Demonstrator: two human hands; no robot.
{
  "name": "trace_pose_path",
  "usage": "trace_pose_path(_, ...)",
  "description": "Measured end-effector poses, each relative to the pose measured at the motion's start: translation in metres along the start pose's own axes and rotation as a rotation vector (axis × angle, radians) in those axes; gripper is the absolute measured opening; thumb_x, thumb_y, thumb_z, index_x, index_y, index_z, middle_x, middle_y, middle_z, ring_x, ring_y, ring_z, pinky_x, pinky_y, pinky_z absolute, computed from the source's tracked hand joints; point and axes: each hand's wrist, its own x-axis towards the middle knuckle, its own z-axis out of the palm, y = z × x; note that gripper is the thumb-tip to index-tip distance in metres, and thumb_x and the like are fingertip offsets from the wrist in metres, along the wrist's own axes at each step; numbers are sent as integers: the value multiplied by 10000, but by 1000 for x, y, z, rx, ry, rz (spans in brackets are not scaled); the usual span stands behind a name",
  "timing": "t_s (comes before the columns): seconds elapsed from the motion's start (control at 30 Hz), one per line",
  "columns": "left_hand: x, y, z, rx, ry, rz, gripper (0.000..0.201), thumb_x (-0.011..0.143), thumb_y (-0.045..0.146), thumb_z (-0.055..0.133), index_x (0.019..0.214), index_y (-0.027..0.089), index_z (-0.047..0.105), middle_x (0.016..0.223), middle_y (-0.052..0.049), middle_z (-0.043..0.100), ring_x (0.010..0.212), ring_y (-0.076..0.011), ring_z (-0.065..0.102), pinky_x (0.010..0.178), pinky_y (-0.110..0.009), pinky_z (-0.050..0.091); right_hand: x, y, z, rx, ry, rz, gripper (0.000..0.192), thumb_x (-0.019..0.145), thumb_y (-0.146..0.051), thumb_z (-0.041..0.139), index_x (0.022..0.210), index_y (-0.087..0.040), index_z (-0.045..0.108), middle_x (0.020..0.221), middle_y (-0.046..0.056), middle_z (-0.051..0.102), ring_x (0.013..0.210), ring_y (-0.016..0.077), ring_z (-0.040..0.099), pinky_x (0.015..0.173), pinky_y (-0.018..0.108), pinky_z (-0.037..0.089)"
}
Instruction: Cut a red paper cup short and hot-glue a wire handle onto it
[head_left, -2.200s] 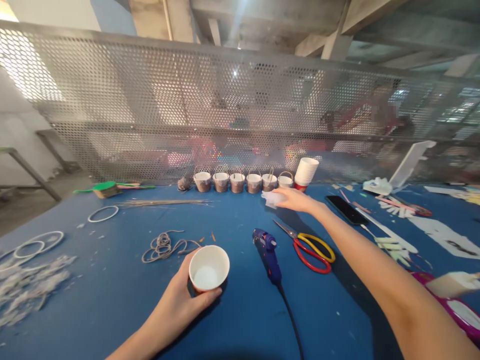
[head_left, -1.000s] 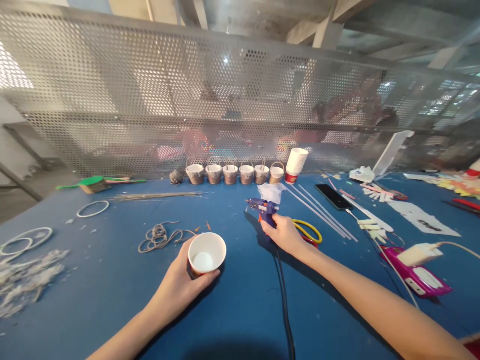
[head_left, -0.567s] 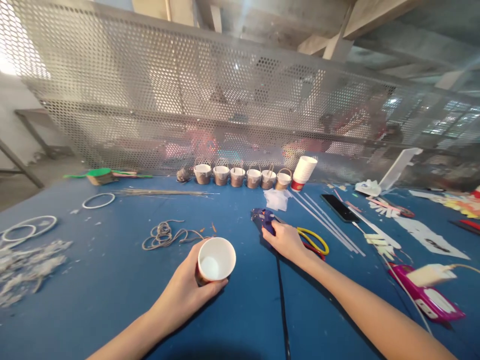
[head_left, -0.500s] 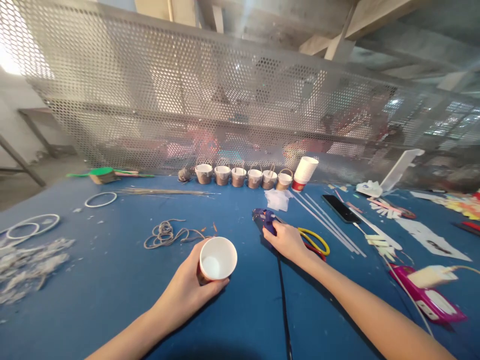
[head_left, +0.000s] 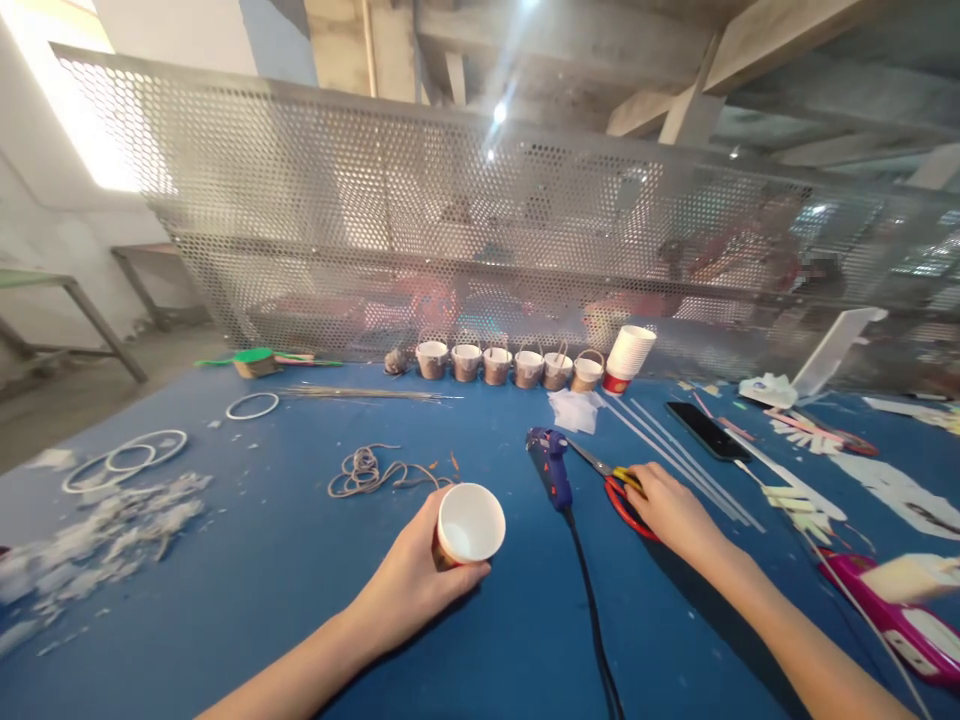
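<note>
My left hand (head_left: 420,570) is wrapped round a white paper cup (head_left: 471,524), its open mouth tilted up toward me. My right hand (head_left: 670,505) has its fingers closed on the yellow handle loop of a pair of scissors (head_left: 621,490); the other loop is red. The blades point left, toward a blue glue gun (head_left: 551,465) that lies on the table with its black cord running to the front edge. Behind the cup lies a loose tangle of grey twine (head_left: 367,470).
Several small handled buckets (head_left: 496,368) line the back beside a stack of paper cups (head_left: 630,355). Glue sticks (head_left: 675,455), a phone (head_left: 705,430) and a magenta power strip (head_left: 892,610) lie right. White rings (head_left: 135,460) and fluffy scraps (head_left: 97,550) are left. A perforated metal screen (head_left: 450,220) stands behind.
My right hand has let go of the glue gun and moved right onto the scissors. The left hand still holds the cup. The whole view has shifted a little.
</note>
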Motion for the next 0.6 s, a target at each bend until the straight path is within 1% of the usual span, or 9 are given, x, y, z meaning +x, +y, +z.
trace_pose_path(0.07, 0, 1, -1, -1, -15, 1, 553, 688, 261, 681, 1210, 196, 507, 1158, -78, 656, 1087, -257, 619, 943, -368, 499, 1, 4, 5, 44, 9, 6, 216, 910, -195, 471, 1033, -163, 645, 1014, 124, 654, 921, 248, 662, 732, 294, 457)
trace_pose_path(0.17, 0, 2, -2, 14, -39, -9, 506, 697, 261, 675, 1176, 190, 528, 1093, -69, 660, 1024, -248, 629, 913, -368, 506, 1, 7, 8, 78, 15, 13, 215, 907, -219, 475, 996, -164, 663, 958, 115, 665, 913, 254, 663, 742, 302, 464)
trace_pose_path(0.27, -1, 1, -2, 36, -58, -19, 489, 705, 279, 674, 1162, 182, 532, 1028, -60, 658, 969, -234, 634, 895, -360, 507, -3, 5, 8, 103, 15, 22, 248, 895, -252, 484, 1053, -194, 665, 1020, 108, 672, 977, 266, 647, 751, 305, 467)
trace_pose_path(0.33, -1, 1, -1, 34, -63, -20, 514, 704, 289, 680, 1180, 180, 521, 1050, -65, 656, 989, -235, 630, 909, -360, 501, -6, 3, 7, 112, 3, 22, 291, 863, -235, 505, 1114, -209, 650, 1077, 105, 669, 1025, 271, 630, 757, 300, 462)
trace_pose_path(0.4, 0, 3, 0, 23, -56, -22, 535, 706, 286, 676, 1203, 181, 505, 1107, -76, 653, 1043, -243, 620, 943, -367, 488, -7, 2, 5, 124, -15, 30, 311, 826, -216, 534, 1114, -190, 649, 1074, 116, 674, 1019, 277, 633, 754, 297, 452)
trace_pose_path(0.5, 0, 7, 3, 3, -31, -26, 578, 695, 267, 664, 1237, 184, 483, 1186, -90, 645, 1114, -258, 605, 989, -386, 469, -7, 1, 0, 158, -23, 73, 227, 780, -229, 565, 962, -149, 674, 956, 143, 700, 890, 297, 668, 688, 308, 439)
trace_pose_path(0.6, 1, 10, 5, 12, -13, -27, 629, 681, 278, 666, 1269, 184, 466, 1240, -100, 634, 1162, -266, 590, 1029, -395, 445, -7, 3, -4, 210, 17, 107, 125, 738, -244, 586, 800, -167, 662, 848, 134, 713, 765, 290, 676, 606, 301, 414)
